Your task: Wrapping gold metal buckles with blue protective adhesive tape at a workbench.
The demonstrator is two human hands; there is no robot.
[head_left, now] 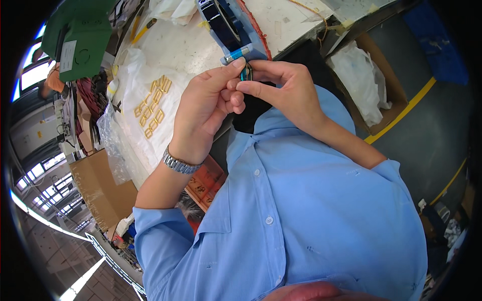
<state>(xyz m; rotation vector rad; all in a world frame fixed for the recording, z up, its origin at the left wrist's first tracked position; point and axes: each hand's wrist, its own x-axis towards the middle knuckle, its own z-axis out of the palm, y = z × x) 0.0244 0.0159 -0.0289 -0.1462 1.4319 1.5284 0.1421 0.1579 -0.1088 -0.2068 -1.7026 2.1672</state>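
Just in front of the tape dispenser, both of my hands meet at a small shiny teal-and-dark piece (246,74). My left hand (208,93), with a metal watch at its wrist, is closed, thumb and forefinger pinching the piece. My right hand (286,88) pinches it from the other side. Fingers cover most of it, so its full shape is hidden. The blue tape dispenser (261,50) carries a roll of dark glossy tape (221,22). Several gold rectangular metal rings (150,108) lie in rows on a white plastic sheet (131,75), left of my hands.
A green box-shaped object (83,37) stands at the far left. Below it hang clear plastic and a cardboard box (103,188). An orange-red bin (207,183) sits under my left forearm. On the right, a carton (386,65) holds white plastic bags beside the table edge.
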